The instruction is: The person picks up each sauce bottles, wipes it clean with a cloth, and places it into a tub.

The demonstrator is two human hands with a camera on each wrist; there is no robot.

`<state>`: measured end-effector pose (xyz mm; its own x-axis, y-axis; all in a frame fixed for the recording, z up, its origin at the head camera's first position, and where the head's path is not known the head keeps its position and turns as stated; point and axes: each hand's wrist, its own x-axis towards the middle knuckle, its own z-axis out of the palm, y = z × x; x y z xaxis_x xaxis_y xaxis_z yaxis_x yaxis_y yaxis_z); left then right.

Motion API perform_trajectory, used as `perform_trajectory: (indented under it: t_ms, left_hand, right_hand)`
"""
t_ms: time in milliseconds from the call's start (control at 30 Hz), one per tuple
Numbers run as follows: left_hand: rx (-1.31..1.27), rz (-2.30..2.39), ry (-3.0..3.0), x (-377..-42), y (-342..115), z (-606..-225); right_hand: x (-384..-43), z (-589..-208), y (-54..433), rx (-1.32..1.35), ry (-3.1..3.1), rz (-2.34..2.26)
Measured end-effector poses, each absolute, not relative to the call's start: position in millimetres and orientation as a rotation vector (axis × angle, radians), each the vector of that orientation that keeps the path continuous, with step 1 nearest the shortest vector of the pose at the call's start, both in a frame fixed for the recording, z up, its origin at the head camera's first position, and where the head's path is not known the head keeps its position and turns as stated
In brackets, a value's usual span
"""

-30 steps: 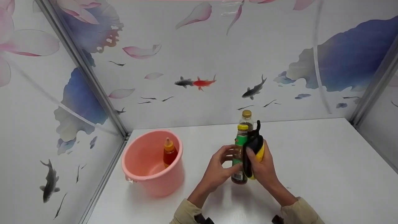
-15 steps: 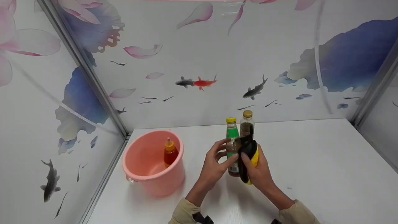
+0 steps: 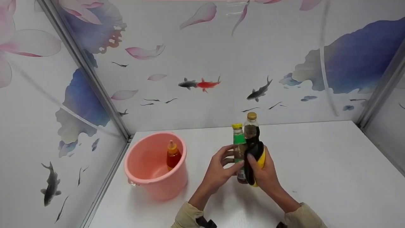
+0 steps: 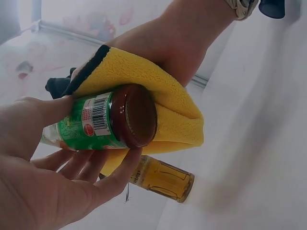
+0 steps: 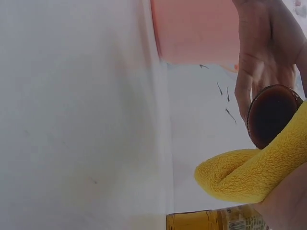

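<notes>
My left hand holds a glass sauce bottle with a yellow cap and green label, thumb on one side and fingers on the other. It is raised off the table, its dark base showing in the left wrist view. In my right hand is a folded cloth, black on one face and fluffy yellow on the other, pressed to the bottle's right side. Behind them a second glass bottle with a gold cap stands upright, partly hidden by the cloth.
A pink bucket stands on the white table to the left. Inside it is a squeeze bottle of red-brown contents with an orange-yellow top. Printed wall panels border the table at the back and sides.
The yellow-capped bottle shifts left, away from the gold-capped bottle, then slightly back right and lower. The cloth and right hand move a little left and stay against it.
</notes>
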<state>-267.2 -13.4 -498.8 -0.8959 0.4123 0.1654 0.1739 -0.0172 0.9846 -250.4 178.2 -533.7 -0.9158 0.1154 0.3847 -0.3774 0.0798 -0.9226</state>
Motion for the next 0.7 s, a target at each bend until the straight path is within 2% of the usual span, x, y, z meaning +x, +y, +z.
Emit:
perform_trajectory:
  t_ms: [400, 700]
  left_hand:
    - [0.722, 1.924, 2.128, -263.0, -7.4, -505.5]
    - [0.675, 1.921, 2.096, -262.5, -4.8, -508.7]
  right_hand:
    - [-253.0, -530.8, 184.2, 0.289, -1.992, 1.880]
    - [-253.9, -529.1, 187.9, 0.335, -1.982, 1.863]
